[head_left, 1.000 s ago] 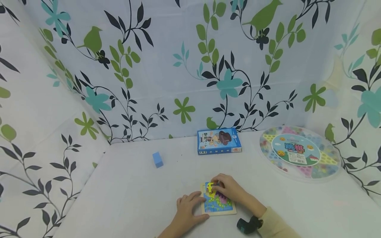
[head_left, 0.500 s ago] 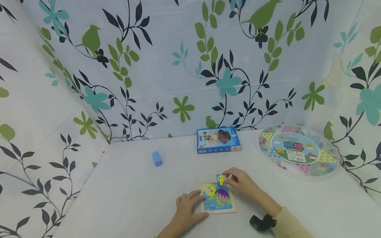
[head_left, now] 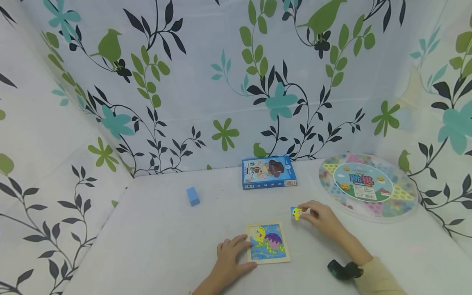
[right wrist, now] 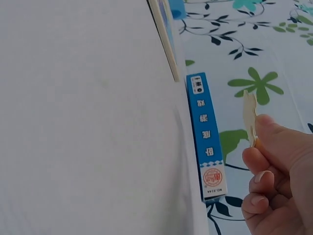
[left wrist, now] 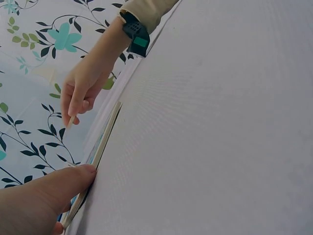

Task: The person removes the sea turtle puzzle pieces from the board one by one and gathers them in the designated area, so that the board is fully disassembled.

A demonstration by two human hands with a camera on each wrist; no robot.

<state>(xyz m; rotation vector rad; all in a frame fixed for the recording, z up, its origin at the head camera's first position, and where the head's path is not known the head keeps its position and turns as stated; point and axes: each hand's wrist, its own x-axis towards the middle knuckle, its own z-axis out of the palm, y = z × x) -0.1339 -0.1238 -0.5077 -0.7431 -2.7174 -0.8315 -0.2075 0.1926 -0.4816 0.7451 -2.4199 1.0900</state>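
Note:
A square wooden-framed jigsaw puzzle (head_left: pixel 273 242) lies flat on the white table, its picture showing a purple, pink and green figure with a yellow head. Pale wood shows at its upper left. My left hand (head_left: pixel 230 258) rests at the frame's left side, fingers on the edge and thumb by the near corner; the left wrist view shows the thumb (left wrist: pixel 73 178) against the rim. Off to the puzzle's right, my right hand (head_left: pixel 324 221) pinches a small puzzle piece (head_left: pixel 296 213), blue with a yellow figure, between thumb and fingers. The right wrist view has this piece (right wrist: pixel 249 115) edge-on, raised.
Behind the puzzle lies a blue game box (head_left: pixel 269 173). A small blue block (head_left: pixel 193 196) sits to its left. At the back right is a large round, clear-covered board game (head_left: pixel 402 205). A leaf-patterned cloth (head_left: pixel 199 82) hangs behind the table.
My right hand has lifted the piece away from the puzzle's upper part and carried it right, beyond the frame. My left hand has stayed at the frame's left edge.

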